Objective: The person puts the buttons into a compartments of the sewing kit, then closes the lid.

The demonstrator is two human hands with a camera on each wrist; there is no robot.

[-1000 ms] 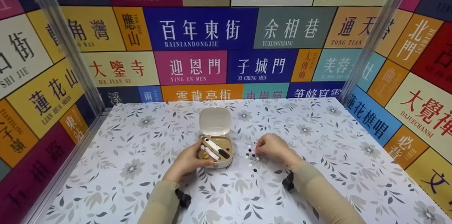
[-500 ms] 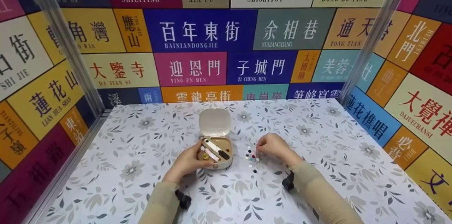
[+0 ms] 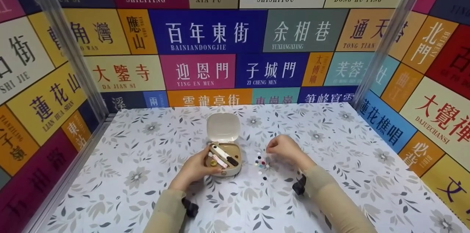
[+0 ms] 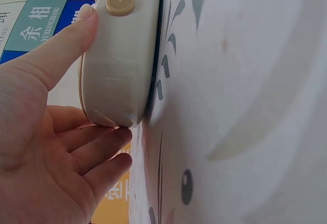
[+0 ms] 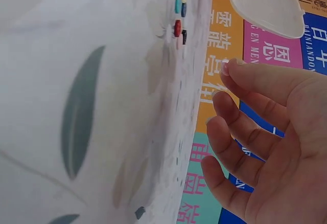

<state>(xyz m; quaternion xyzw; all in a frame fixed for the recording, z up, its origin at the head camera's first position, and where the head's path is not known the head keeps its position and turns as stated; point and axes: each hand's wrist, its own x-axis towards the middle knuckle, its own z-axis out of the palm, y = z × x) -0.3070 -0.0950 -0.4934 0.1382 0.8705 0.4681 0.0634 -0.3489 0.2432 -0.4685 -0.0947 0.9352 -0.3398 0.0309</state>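
My left hand (image 3: 196, 165) grips the near left side of a small cream box (image 3: 233, 171) whose lid (image 3: 224, 127) stands open. In the left wrist view, the thumb lies along the box's front by a tan button-shaped catch (image 4: 120, 2), the fingers round its side. Inside lie a white stick with a dark end (image 3: 224, 155), a pink-and-white piece (image 3: 220, 160) and a small yellow item. To the right is a pile of small coloured buttons (image 3: 261, 162). Just above them my right hand (image 3: 288, 150) pinches a small pink button (image 5: 225, 68) between thumb and forefinger.
A floral-patterned cloth (image 3: 147, 203) covers the table. One dark button (image 3: 264, 178) lies nearer the front than the pile. Upright panels with large printed characters (image 3: 207, 31) enclose the back and both sides.
My right hand has risen slightly off the button pile, the pink button pinched in its fingertips. My left hand and the box have stayed in place.
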